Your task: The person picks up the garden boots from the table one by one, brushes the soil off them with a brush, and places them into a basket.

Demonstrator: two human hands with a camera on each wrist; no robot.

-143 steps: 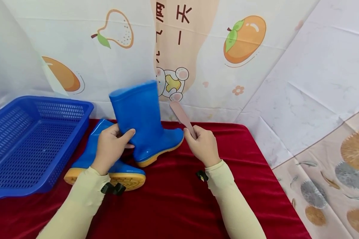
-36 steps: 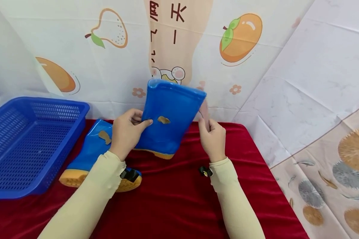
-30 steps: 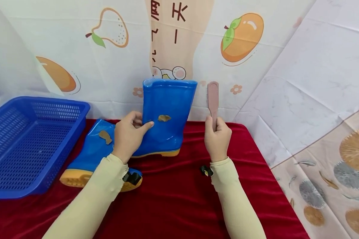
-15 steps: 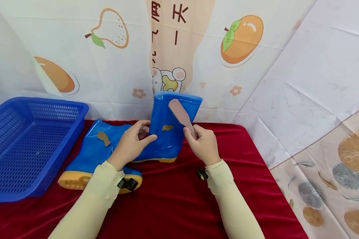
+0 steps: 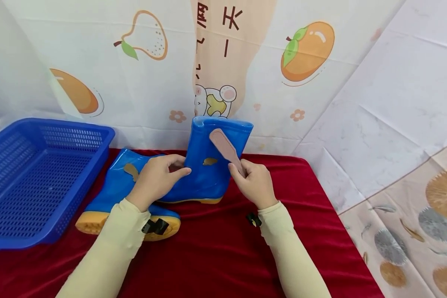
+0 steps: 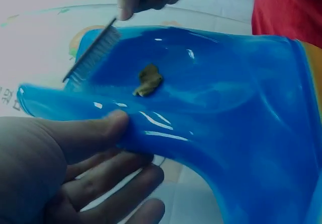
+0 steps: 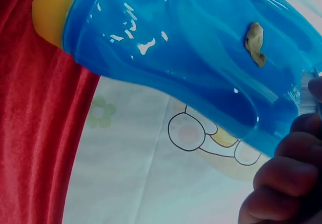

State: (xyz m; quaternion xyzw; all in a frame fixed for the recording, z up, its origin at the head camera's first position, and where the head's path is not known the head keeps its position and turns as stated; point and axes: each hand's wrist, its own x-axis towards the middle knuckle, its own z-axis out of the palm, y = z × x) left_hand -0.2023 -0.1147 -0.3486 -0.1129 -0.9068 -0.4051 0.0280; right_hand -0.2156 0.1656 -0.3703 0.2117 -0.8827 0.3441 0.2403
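Observation:
A blue rubber boot (image 5: 212,182) with a yellow sole stands tilted, its opening upward and a brown patch (image 5: 210,161) on its shaft. My left hand (image 5: 154,178) pinches the shaft's left edge, thumb (image 6: 108,128) on the near side and fingers behind. My right hand (image 5: 256,184) grips the handle of a pink brush (image 5: 223,145). In the left wrist view the bristles (image 6: 98,55) meet the shaft near its top, above the patch. A second blue boot (image 5: 109,186) lies behind my left forearm, with a brown patch (image 5: 131,170) too.
At the left stands a blue perforated plastic basket (image 5: 48,238). Red velvet cloth (image 5: 216,248) covers the table. A white fruit-printed curtain (image 5: 268,99) hangs close behind the boots.
Since the oldest frame the held boot has turned, its toe now leftward and its patch showing. The brush lifted away to the right about a second ago, then came back onto the shaft.

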